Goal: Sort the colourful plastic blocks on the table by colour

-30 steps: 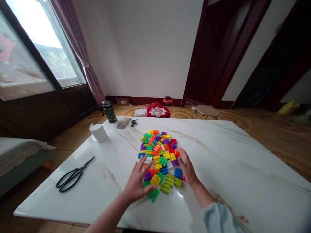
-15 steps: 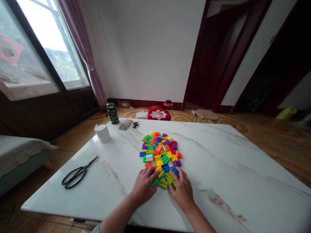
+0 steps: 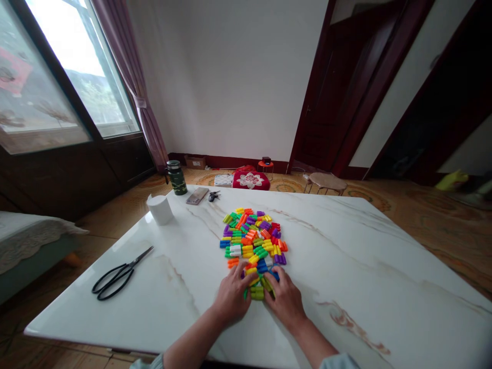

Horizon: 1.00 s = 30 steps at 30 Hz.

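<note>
On the glossy white bench (image 3: 346, 256) with brown marble-like veins, the person's bare left hand (image 3: 232, 296) and bare right hand (image 3: 287, 300) curve their fingers (image 3: 239, 269) over the near end of a patch of small, ridged, multicoloured plastic-looking blocks (image 3: 251, 236), though whether they grasp any cannot be told, while slender scissors with black looped handles (image 3: 122, 274) lie well to the left.

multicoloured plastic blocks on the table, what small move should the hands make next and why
Perhaps ease the bare left hand and bare right hand slightly inward: they sit at opposite sides of the near end of the multicoloured plastic block pile, with an olive-green ridged block between them, so light pressure would likely tighten that end.
</note>
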Motion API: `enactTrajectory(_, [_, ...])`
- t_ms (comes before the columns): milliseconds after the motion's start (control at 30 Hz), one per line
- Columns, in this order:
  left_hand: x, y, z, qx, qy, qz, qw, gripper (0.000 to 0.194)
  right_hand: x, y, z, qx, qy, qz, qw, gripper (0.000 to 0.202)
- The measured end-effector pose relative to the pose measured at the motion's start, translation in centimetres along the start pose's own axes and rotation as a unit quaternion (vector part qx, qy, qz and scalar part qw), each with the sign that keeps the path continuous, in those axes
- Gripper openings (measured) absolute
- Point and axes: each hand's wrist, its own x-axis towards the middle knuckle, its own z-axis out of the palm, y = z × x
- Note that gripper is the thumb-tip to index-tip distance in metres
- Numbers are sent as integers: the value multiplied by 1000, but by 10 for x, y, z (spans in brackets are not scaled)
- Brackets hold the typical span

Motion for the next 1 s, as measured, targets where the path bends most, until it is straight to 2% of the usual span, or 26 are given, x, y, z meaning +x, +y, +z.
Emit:
enactTrajectory(167, [15,4,11,-114,74,-18,990,48,13,-13,12,76,95,23,992,28])
enactTrajectory(300, [56,-9,4,-130,96,-19,987,44,51,-14,16,116,131,44,984,28])
enactTrajectory(400, [90,-25,-12,-96,63,5,993,43,83,-6,11,147,107,18,983,30])
enactTrajectory(500, [107,-42,-29,-45,22,14,999,51,107,11,2,135,85,1,987,34])
enactTrajectory(567, [103,-57,-33,-7,33,-28,999,61,118,30,0,105,86,33,990,37])
enactTrajectory(633, [91,-73,-31,8,53,-100,994,67,127,52,4,74,71,96,990,44])
enactTrajectory(733, [77,-99,-20,-12,64,-179,982,70,139,82,20,59,-19,210,976,61])
enactTrajectory(800, [81,-115,-15,-39,75,-214,973,68,142,95,32,84,-86,246,962,63])
enactTrajectory(867, [96,-128,-16,-61,78,-234,967,68,139,100,41,105,-126,233,958,61])
enactTrajectory(1000, [138,-140,-20,-77,55,-240,966,63,117,97,51,96,-111,181,972,58])
